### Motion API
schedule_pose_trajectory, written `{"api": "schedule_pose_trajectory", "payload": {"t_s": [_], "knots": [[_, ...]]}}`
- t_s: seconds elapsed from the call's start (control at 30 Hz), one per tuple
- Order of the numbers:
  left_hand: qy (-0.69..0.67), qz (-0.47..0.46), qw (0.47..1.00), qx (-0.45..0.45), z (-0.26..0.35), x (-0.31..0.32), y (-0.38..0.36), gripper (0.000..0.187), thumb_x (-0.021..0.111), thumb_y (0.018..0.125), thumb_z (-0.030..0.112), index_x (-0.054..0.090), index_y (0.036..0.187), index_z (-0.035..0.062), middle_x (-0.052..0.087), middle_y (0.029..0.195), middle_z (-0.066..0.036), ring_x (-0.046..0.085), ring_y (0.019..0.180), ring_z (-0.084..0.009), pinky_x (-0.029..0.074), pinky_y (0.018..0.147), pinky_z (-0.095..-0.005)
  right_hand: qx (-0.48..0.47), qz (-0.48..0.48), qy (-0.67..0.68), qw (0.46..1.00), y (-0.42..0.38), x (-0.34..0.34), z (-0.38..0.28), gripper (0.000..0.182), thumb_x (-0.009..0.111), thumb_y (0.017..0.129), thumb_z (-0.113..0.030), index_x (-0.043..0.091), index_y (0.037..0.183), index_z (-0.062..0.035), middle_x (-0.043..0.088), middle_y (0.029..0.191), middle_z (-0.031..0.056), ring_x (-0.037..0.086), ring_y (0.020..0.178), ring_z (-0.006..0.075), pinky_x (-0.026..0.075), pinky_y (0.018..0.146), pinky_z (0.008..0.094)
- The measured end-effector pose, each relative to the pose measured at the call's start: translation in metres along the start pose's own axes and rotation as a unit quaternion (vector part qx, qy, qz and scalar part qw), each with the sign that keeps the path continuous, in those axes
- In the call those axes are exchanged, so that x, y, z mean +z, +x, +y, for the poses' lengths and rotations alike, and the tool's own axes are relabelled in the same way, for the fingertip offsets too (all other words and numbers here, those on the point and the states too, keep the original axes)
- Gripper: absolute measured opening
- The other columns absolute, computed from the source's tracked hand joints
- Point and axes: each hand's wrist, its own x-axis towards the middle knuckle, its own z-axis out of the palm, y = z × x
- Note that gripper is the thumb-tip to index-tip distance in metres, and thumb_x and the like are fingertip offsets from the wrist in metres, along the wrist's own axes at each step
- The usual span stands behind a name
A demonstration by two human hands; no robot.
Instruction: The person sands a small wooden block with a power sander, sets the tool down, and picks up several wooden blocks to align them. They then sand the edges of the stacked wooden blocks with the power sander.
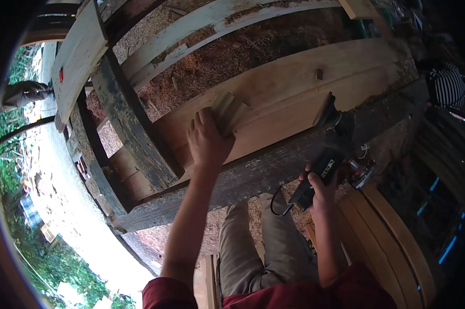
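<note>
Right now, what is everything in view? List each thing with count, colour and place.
wide plank: one, pale wood, across the middle
small wood block: one, pale, on the plank at the left hand
power tool: one, black, at the plank's near edge
dark beam: one, blackened, under the plank
sawdust: reddish-brown, behind the plank
other person: one, far left, outdoors
left hand: on the plank, fingers at the block
right hand: gripping the tool's handle

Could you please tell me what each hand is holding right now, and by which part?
The right hand grips the power tool by its black body. The left hand rests on a small wood block, fingers at its lower end.
</note>
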Motion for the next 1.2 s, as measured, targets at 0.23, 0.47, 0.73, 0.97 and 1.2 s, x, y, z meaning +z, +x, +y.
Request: {"api": "schedule_pose_trajectory", "payload": {"t_s": [0.23,0.47,0.73,0.97,1.2], "knots": [[0.085,0.028,0.988,0.128,-0.009,-0.036,0.034,0.072,0.089,0.071,0.017,0.052,0.132,0.005,0.063,0.122,-0.02,0.063,0.117,-0.0424,0.051,0.103,-0.0539,0.0,0.005,0.005,1.0,0.0,-0.019,0.008,0.062,0.073,0.091,0.004,0.044,0.143,-0.0091,0.067,0.111,0.0103,0.072,0.088,0.0219,0.062,0.079,0.0414],[0.118,0.001,0.986,0.115,-0.026,0.008,0.054,0.081,0.092,0.073,0.02,0.046,0.137,0.0032,0.058,0.127,-0.02,0.061,0.12,-0.0421,0.051,0.105,-0.0537,0.011,0.033,0.014,0.999,-0.002,-0.014,0.001,0.059,0.072,0.09,0.006,0.045,0.141,-0.0068,0.067,0.109,0.0119,0.071,0.086,0.0218,0.062,0.078,0.0419],[0.147,-0.018,0.984,0.098,-0.021,0.005,0.052,0.083,0.091,0.076,0.025,0.043,0.138,0.0007,0.053,0.133,-0.022,0.056,0.126,-0.0428,0.049,0.107,-0.0557,0.001,0.022,0.02,1.0,0.005,-0.003,-0.009,0.056,0.074,0.091,0.004,0.046,0.139,-0.0051,0.068,0.108,0.0118,0.072,0.086,0.0216,0.063,0.079,0.0411],[0.121,-0.026,0.988,0.087,-0.026,0.008,0.057,0.078,0.088,0.078,0.026,0.043,0.136,0.0026,0.053,0.136,-0.023,0.053,0.131,-0.0459,0.046,0.11,-0.0581,-0.011,-0.009,0.002,1.0,0.007,0.013,-0.02,0.052,0.073,0.09,0.003,0.049,0.135,-0.0077,0.068,0.108,0.0105,0.071,0.087,0.0222,0.062,0.076,0.0405],[0.088,-0.01,0.989,0.122,-0.016,-0.011,0.048,0.073,0.09,0.076,0.021,0.046,0.132,0.0055,0.054,0.132,-0.02,0.058,0.123,-0.0439,0.048,0.106,-0.0565,-0.018,-0.029,0.008,0.999,-0.001,0.017,-0.04,0.053,0.072,0.09,0.006,0.047,0.135,-0.006,0.067,0.107,0.0105,0.072,0.086,0.0219,0.063,0.078,0.0404]]}}
